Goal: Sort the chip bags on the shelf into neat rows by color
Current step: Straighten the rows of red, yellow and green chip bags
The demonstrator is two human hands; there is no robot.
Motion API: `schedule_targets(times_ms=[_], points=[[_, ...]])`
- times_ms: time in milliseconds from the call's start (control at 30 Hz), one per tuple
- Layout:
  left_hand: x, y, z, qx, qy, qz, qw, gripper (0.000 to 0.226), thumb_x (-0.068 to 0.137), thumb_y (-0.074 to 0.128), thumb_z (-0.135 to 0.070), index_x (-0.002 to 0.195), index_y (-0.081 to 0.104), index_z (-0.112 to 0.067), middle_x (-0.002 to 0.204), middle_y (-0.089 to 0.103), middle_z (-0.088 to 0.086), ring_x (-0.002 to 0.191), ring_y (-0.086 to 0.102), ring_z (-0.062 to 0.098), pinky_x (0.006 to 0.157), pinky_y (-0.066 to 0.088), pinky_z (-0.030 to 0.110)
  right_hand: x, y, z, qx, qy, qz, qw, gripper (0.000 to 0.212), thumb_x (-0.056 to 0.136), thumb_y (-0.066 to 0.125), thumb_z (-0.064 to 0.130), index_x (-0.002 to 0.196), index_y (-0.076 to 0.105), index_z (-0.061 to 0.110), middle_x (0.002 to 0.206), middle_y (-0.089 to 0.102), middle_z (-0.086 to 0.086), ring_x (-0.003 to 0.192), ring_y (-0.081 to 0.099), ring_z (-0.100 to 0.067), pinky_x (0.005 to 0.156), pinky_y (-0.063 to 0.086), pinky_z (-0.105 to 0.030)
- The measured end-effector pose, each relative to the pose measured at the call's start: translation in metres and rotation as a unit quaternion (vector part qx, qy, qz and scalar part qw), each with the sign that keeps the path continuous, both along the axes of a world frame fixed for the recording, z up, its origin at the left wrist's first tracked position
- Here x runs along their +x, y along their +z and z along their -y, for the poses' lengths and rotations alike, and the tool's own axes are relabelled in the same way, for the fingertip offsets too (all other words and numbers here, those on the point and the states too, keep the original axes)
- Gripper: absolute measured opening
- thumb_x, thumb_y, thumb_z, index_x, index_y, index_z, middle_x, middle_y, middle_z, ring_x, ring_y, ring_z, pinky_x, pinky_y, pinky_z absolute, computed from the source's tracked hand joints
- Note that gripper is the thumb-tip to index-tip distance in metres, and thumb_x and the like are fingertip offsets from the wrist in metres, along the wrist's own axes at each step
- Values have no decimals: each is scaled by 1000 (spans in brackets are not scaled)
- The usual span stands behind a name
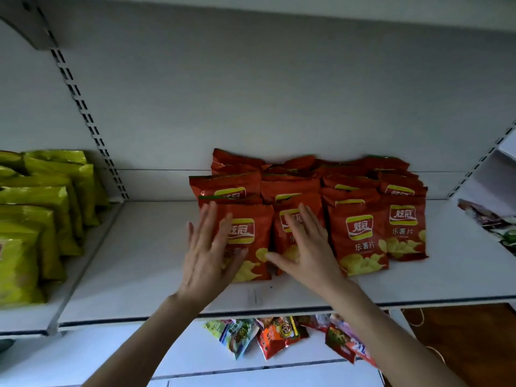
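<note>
Forearms enter from the lower edge and reach up to the shelf. Left hand: fingers straight and spread, palm laid against the left side of the front-left red bag; it grips nothing. Right hand: likewise flat and wide, fingers resting on the face of the neighbouring red bag, thumb stretched toward the gap between the two bags. Both bags stand upright at the front of a block of red chip bags, ranked in about four files running back to the rear panel; the rear bags lean and overlap. Yellow-green bags stand in files on the adjoining bay to the left, well apart from the red. Mixed packets lie loose on the level below. Step in hand, as judged: squaring the two left front bags into line with the red block. The next move probably calls for light, even pressure from both palms, since puffed bags tip easily, then attention to the leaning rear bags.
</note>
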State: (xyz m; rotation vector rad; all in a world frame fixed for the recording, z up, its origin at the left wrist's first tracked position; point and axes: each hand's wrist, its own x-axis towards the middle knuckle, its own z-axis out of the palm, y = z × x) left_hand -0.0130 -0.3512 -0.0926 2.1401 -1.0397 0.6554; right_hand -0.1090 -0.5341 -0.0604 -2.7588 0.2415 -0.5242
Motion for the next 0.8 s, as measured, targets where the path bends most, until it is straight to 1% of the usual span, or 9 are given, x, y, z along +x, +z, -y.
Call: schedule_targets(times_ms=[67, 100, 133, 200, 300, 467, 633, 700, 800], points=[[7, 12, -4, -78, 38, -184, 979, 82, 82, 50, -66, 147, 13, -32, 158, 7, 7, 144, 10, 23, 109, 27, 53, 3, -6, -19, -8, -38, -31, 999, 111, 63, 14, 90, 147, 17, 17, 154, 10, -15, 142, 5, -29, 111, 8, -40], [12, 19, -5, -109, 37, -302, 946, 93, 73, 55, -73, 145, 5, -43, 158, 9, 4, 143, 19, 23, 107, 33, 51, 5, -11, -25, -25, -57, -41, 997, 111, 65, 12, 90, 146, 19, 15, 151, 20, -20, 140, 16, -36, 109, 16, -45], [18, 26, -5, -150, 1, -396, 906, 99, 63, 60, -78, 141, 2, -55, 156, 21, 1, 137, 34, 22, 101, 44, 48, 7, -15, -29, -40, -72, -49, 995, 108, 68, 12, 89, 143, 25, 12, 145, 32, -24, 134, 29, -41, 105, 26, -52], [32, 30, 0, -232, -96, -472, 845, 89, 55, 71, -72, 124, 14, -72, 131, 53, -10, 110, 61, 11, 78, 57, 33, 11, -19, -32, -39, -85, -48, 994, 99, 73, 15, 85, 136, 32, 10, 134, 47, -25, 123, 44, -45, 93, 39, -59], [46, 32, 13, -231, -159, -477, 833, 79, 69, 73, -42, 120, 17, -67, 115, 58, -15, 96, 66, 4, 69, 56, 24, 16, -18, -31, -38, -101, -35, 994, 96, 76, 18, 83, 134, 33, 8, 130, 51, -24, 119, 48, -45, 89, 41, -59], [45, 32, 10, -210, -167, -463, 845, 84, 71, 69, -33, 129, 12, -55, 113, 55, -19, 91, 64, -8, 65, 53, 15, 17, -24, -27, -49, -108, -25, 993, 96, 76, 18, 82, 137, 30, 9, 132, 51, -22, 119, 49, -44, 90, 40, -57], [47, 27, 13, -236, -196, -479, 823, 94, 72, 71, -21, 146, 14, -33, 123, 55, -8, 102, 64, 7, 71, 56, 24, 19, -25, -29, -13, -98, -9, 995, 97, 68, 41, 73, 140, 20, 12, 137, 46, -20, 124, 43, -45, 91, 41, -63], [51, 29, 12, -235, -211, -491, 812, 91, 72, 74, -24, 143, 18, -33, 123, 56, -6, 103, 64, 9, 71, 56, 25, 19, -24, -30, -12, -102, -18, 995, 99, 66, 43, 74, 141, 17, 15, 139, 44, -19, 125, 41, -45, 92, 39, -64], [54, 34, 7, -228, -208, -509, 804, 89, 58, 79, -57, 129, 28, -44, 116, 59, -12, 101, 66, 10, 69, 55, 24, 19, -23, -32, -28, -112, -36, 993, 102, 66, 46, 76, 142, 16, 15, 138, 45, -19, 125, 42, -44, 92, 40, -64]])
